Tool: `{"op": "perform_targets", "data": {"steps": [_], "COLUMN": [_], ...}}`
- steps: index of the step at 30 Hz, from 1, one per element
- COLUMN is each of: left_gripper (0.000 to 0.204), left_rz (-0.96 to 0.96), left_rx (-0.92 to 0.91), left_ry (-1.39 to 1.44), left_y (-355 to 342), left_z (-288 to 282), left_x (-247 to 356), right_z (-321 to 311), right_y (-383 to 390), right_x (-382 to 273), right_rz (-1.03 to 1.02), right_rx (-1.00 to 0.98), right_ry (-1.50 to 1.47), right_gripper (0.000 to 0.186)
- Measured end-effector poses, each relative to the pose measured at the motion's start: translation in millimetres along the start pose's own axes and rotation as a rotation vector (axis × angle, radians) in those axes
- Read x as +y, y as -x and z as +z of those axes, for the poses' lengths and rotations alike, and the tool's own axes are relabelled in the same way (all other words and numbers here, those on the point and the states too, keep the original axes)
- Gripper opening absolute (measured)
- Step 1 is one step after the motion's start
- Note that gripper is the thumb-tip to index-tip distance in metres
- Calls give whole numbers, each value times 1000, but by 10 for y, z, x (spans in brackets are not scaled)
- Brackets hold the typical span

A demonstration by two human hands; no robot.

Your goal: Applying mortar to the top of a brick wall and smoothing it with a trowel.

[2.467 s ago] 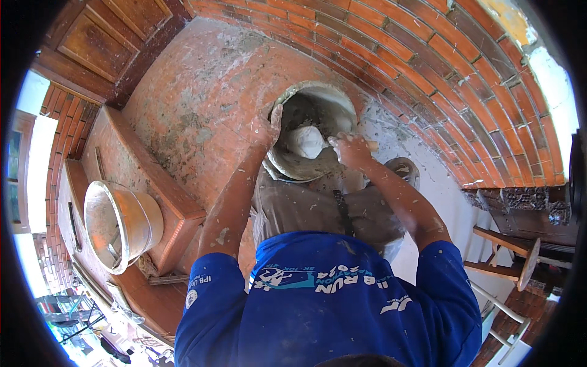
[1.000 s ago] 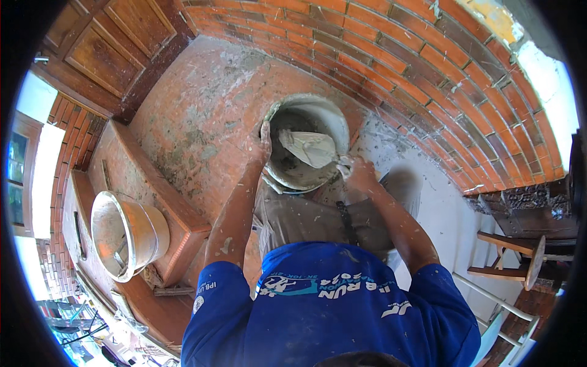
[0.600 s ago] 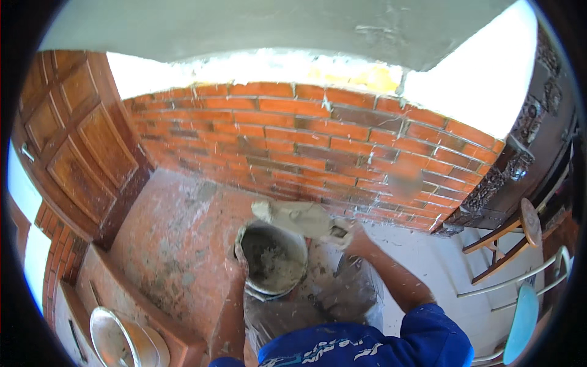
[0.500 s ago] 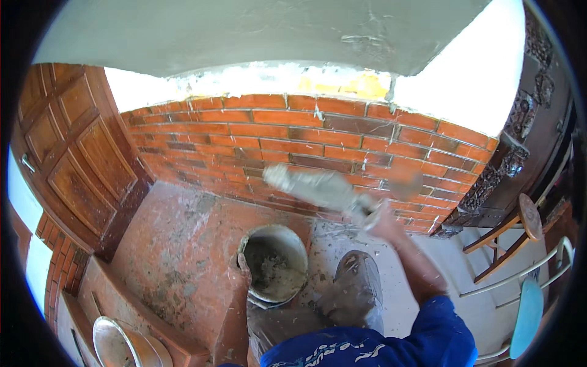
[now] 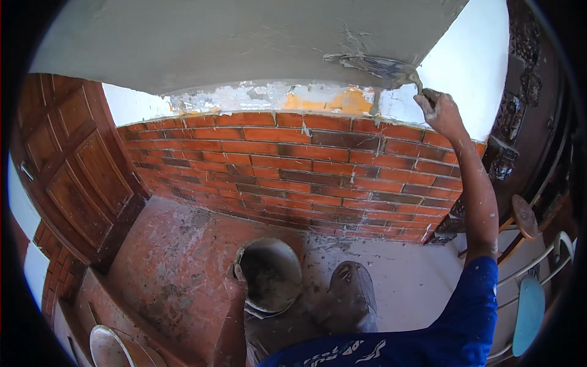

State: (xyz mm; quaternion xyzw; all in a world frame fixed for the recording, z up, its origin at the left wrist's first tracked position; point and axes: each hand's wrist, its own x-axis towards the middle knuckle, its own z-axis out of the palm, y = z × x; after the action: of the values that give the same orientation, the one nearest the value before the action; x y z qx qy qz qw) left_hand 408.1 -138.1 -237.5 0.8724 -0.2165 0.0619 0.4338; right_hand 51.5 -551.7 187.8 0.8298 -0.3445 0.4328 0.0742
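Note:
My right hand (image 5: 440,112) is raised high, closed round the handle of a trowel (image 5: 382,68). The trowel's blade lies against the lower right part of the grey plastered surface (image 5: 214,46), where ridges of wet mortar stand out. Low in front of me, my left hand (image 5: 237,278) grips the left rim of a bucket (image 5: 298,269), its fingers partly hidden. Grey mortar (image 5: 266,275) sits inside the bucket, which is tilted against my legs.
Below the plaster runs a patchy white and yellow strip (image 5: 263,98), then a red brick wall (image 5: 293,165). A wooden door (image 5: 82,165) is at left. Another bucket (image 5: 110,345) stands lower left. A wooden stool (image 5: 524,217) and a pale-green chair (image 5: 529,315) are at right.
My right hand has swung up and to the right, bringing the mortar-loaded trowel from before the bricks onto the grey surface. My left hand stays on the bucket rim.

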Motion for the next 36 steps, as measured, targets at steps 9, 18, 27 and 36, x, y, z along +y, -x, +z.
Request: {"op": "perform_targets", "data": {"steps": [9, 18, 27, 36], "left_gripper": [41, 38, 44, 40], "left_rz": [3, 153, 188, 50], "left_rx": [-18, -91, -115, -54], "left_ry": [5, 43, 19, 54], "left_y": [63, 94, 210, 120], "left_z": [47, 176, 104, 46], "left_x": [183, 264, 357, 235], "right_z": [1, -75, -148, -147], "right_y": [-148, -152, -126, -98], "right_x": [-36, -90, 65, 226], "right_rz": [88, 217, 151, 198], "right_rx": [33, -26, 18, 23], "right_ry": [130, 143, 38, 0], "right_gripper": [47, 55, 50, 45]}}
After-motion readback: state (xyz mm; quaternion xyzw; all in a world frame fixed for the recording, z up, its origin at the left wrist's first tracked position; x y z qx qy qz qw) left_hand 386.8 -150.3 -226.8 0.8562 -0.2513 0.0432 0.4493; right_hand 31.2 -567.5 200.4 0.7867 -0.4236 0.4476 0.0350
